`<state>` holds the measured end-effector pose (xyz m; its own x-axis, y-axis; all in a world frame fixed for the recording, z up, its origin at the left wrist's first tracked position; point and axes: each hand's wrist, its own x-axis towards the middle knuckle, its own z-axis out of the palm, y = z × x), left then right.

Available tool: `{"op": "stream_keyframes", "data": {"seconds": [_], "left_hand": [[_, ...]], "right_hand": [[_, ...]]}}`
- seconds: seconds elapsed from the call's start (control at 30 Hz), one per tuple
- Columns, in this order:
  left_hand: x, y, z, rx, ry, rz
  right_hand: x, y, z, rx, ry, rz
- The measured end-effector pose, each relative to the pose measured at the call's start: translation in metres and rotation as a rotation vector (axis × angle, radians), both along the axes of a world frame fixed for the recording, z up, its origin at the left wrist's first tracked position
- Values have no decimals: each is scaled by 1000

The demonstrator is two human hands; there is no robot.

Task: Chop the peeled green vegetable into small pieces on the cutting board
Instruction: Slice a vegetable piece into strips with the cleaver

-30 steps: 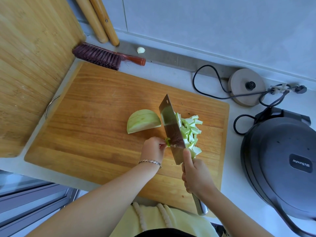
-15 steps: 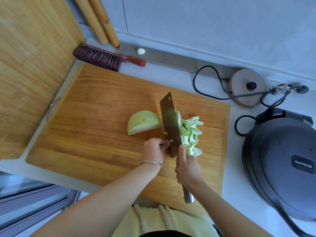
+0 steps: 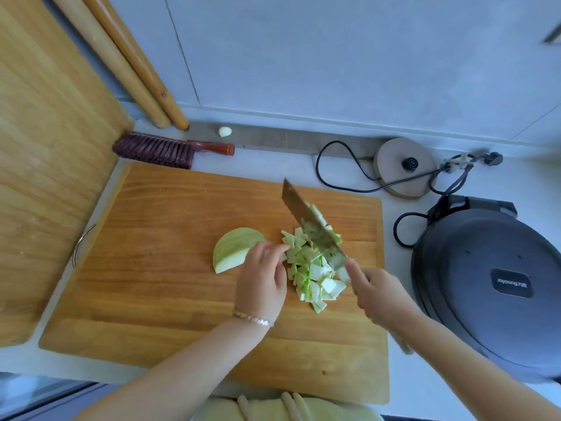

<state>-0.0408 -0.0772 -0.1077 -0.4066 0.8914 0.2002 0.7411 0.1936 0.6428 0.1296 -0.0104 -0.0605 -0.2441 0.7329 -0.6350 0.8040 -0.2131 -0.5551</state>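
Head view, looking down at a wooden cutting board on a pale table. Nearest, two bare forearms reach in. The left hand, a bracelet at its wrist, rests loosely curled with nothing gripped, fingertips beside a pile of chopped green pieces. The right hand is clamped on the handle of a cleaver, whose blade is tilted over the pile with bits stuck to it. Just left of the pile lies the uncut wedge of peeled green vegetable. Beyond the board are a brush, a kettle base and a dark appliance. Risk: the left fingertips sit close to the blade, so a quick stroke could nick them; pieces could also scatter off the board.
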Motion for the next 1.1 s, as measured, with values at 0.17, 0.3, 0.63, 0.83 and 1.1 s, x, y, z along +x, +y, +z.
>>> {"op": "stream_keyframes", "data": {"seconds": [0.17, 0.3, 0.63, 0.83, 1.1], "left_hand": [[-19, 6, 31, 209, 186, -396], [-24, 28, 39, -484, 291, -670], [-24, 71, 11, -875, 194, -789], [-17, 95, -10, -868, 173, -772], [-8, 96, 7, -666, -3, -646]], "right_hand": [[10, 7, 4, 240, -245, 409], [11, 12, 3, 345, -387, 655], [30, 27, -7, 521, -385, 929], [47, 29, -3, 618, -347, 927], [74, 30, -14, 986, -164, 848]]}}
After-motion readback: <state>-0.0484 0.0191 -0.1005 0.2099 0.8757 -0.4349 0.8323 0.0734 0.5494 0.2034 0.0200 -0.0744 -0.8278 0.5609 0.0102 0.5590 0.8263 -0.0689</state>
